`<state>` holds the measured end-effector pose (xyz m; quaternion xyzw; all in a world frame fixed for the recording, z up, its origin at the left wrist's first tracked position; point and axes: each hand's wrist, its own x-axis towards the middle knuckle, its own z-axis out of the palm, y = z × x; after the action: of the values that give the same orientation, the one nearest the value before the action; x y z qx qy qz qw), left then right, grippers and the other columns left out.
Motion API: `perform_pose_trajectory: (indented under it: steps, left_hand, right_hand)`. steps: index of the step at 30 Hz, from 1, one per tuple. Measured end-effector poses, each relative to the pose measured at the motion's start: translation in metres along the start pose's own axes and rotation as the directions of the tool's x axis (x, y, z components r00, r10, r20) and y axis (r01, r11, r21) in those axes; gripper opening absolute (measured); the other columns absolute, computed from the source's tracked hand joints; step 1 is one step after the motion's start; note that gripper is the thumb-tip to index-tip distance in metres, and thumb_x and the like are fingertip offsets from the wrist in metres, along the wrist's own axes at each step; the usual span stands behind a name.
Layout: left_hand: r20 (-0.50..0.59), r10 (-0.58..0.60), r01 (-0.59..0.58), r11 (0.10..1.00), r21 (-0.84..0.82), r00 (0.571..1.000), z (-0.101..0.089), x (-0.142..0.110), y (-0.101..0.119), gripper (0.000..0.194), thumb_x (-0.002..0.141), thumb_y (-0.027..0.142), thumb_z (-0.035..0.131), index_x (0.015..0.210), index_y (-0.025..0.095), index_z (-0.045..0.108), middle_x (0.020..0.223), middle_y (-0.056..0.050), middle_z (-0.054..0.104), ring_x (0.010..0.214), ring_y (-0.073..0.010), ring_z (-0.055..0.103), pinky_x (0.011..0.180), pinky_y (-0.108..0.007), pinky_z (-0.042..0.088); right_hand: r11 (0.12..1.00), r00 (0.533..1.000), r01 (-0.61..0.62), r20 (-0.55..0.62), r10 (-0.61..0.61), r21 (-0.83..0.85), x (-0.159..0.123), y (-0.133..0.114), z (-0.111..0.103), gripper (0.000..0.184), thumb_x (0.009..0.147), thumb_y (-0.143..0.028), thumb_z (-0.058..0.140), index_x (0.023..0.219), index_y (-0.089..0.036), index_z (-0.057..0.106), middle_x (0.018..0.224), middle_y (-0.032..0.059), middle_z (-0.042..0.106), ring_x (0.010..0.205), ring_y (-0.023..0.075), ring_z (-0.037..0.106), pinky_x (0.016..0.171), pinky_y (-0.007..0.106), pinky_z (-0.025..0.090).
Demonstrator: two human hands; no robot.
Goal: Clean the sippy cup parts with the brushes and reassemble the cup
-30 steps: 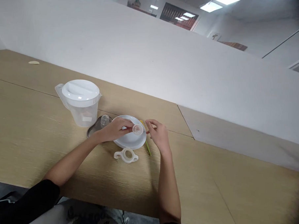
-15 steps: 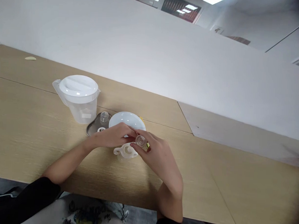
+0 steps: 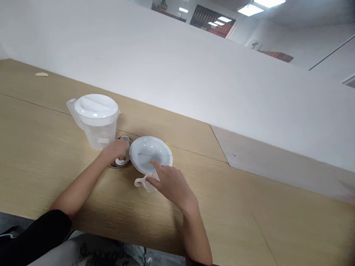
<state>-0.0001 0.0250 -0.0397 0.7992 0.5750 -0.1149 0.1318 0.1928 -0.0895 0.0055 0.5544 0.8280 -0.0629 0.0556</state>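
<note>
My left hand (image 3: 116,150) reaches over a small dark metal tray (image 3: 116,166), its fingers curled downward. What is between those fingertips is hidden. A small clear cup (image 3: 124,138) and a white ring-shaped piece (image 3: 121,161) show beside the fingers on the tray. My right hand (image 3: 175,186) is at a white plastic piece with a hooked handle (image 3: 138,182), which sits on a clear vessel. Its thumb lies by the piece, and its index finger stretches apart over the near rim of a white bowl (image 3: 135,162). A thin dark line, perhaps a rod, crosses the bowl.
A clear pitcher with a white lid (image 3: 96,110) stands behind the tray on the left. Something yellow (image 3: 167,144) peeks out behind the bowl. A pale flat scrap (image 3: 41,74) lies at the far left. A white partition (image 3: 180,78) borders the wooden table's back.
My left hand has moved from the bowl's front leftward to the tray. My right hand has lowered and shifted left; the small clear cup it held no longer shows in its fingers.
</note>
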Motion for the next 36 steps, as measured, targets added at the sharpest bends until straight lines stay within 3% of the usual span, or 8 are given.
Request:
perform_pose_trajectory:
  steps: [5, 9, 14, 18, 22, 25, 30, 36]
  left_hand:
    - [-0.066, 0.001, -0.001, 1.0, 0.002, 0.998, 0.006, 0.004, -0.003, 0.02, 0.063, 0.008, 0.07, 0.083, 0.008, 0.069, 0.089, -0.018, 0.071, 0.089, -0.0289, 0.068, 0.074, -0.029, 0.05]
    - [-0.29, 0.084, -0.089, 0.996, -0.006, 0.953, -0.008, -0.021, -0.006, 0.016, 0.077, 0.009, 0.052, 0.078, 0.011, 0.068, 0.08, -0.013, 0.069, 0.079, -0.025, 0.066, 0.069, -0.029, 0.048]
    - [-0.505, 0.436, -0.533, 0.844, -0.057, 0.745, -0.025, -0.066, 0.025, 0.024, 0.085, 0.01, 0.046, 0.087, 0.018, 0.069, 0.094, -0.006, 0.066, 0.082, -0.0171, 0.062, 0.073, -0.026, 0.046]
    - [-0.592, 0.543, -0.732, 0.671, -0.119, 0.595, -0.031, -0.078, 0.039, 0.023, 0.092, 0.018, 0.048, 0.088, 0.018, 0.071, 0.096, -0.004, 0.067, 0.084, -0.0137, 0.062, 0.077, -0.024, 0.045]
    - [-0.645, 0.505, -0.792, 0.542, -0.279, 0.573, -0.036, -0.07, 0.025, 0.02, 0.09, 0.028, 0.056, 0.096, 0.023, 0.074, 0.094, -0.002, 0.069, 0.078, -0.0108, 0.063, 0.07, -0.02, 0.046]
    - [-0.644, 0.511, -0.811, 0.473, -0.343, 0.57, -0.037, -0.069, 0.02, 0.019, 0.09, 0.029, 0.058, 0.096, 0.022, 0.075, 0.092, -0.002, 0.07, 0.075, -0.0102, 0.063, 0.067, -0.018, 0.047]
    - [-0.706, 0.455, -0.795, 0.55, -0.255, 0.542, -0.036, -0.089, 0.035, 0.021, 0.091, 0.022, 0.055, 0.094, 0.021, 0.075, 0.086, -0.002, 0.069, 0.072, -0.0094, 0.061, 0.064, -0.018, 0.045]
    - [-0.746, 0.431, -0.781, 0.595, -0.189, 0.509, -0.032, -0.109, 0.046, 0.025, 0.093, 0.019, 0.05, 0.096, 0.023, 0.074, 0.083, -0.001, 0.068, 0.067, -0.0076, 0.06, 0.063, -0.018, 0.045]
  right_hand:
    - [0.998, 0.997, -0.02, -0.072, 0.024, 0.061, -0.005, 0.01, -0.001, 0.042, 0.094, -0.045, 0.045, 0.124, -0.017, 0.052, 0.093, 0.0107, 0.071, 0.086, 0.026, 0.068, 0.064, 0.032, 0.046]
    - [0.99, 0.984, -0.017, -0.174, 0.042, 0.142, -0.001, 0.014, 0.0, 0.041, 0.094, -0.044, 0.045, 0.126, -0.018, 0.051, 0.101, 0.0117, 0.071, 0.091, 0.0269, 0.067, 0.068, 0.034, 0.048]
    - [0.954, 0.951, 0.107, -0.307, -0.017, 0.28, 0.013, 0.006, 0.003, 0.057, 0.087, -0.042, 0.057, 0.135, -0.015, 0.041, 0.122, 0.0141, 0.062, 0.111, 0.0268, 0.06, 0.079, 0.036, 0.048]
    - [0.931, 0.917, 0.145, -0.4, 0.001, 0.336, 0.016, 0.0, 0.005, 0.029, 0.085, -0.035, 0.059, 0.108, -0.018, 0.059, 0.097, 0.0073, 0.07, 0.092, 0.0225, 0.066, 0.072, 0.031, 0.047]
    - [0.935, 0.841, 0.171, -0.541, 0.026, 0.31, 0.007, -0.001, 0.005, 0.022, 0.083, -0.035, 0.057, 0.097, -0.019, 0.061, 0.084, 0.0049, 0.07, 0.079, 0.0207, 0.066, 0.066, 0.029, 0.045]
    - [0.939, 0.838, 0.179, -0.545, 0.011, 0.294, 0.001, 0.0, 0.004, 0.025, 0.081, -0.036, 0.058, 0.099, -0.019, 0.062, 0.085, 0.0039, 0.072, 0.076, 0.0203, 0.067, 0.062, 0.028, 0.043]
    - [0.936, 0.819, 0.102, -0.563, 0.114, 0.337, -0.002, 0.003, 0.0, 0.024, 0.078, -0.036, 0.06, 0.097, -0.023, 0.066, 0.09, 0.0023, 0.074, 0.069, 0.0191, 0.067, 0.057, 0.028, 0.041]
    - [0.891, 0.877, 0.122, -0.467, 0.11, 0.438, -0.006, 0.007, -0.006, 0.021, 0.075, -0.036, 0.063, 0.091, -0.023, 0.066, 0.081, 0.0024, 0.073, 0.063, 0.0167, 0.064, 0.058, 0.026, 0.041]
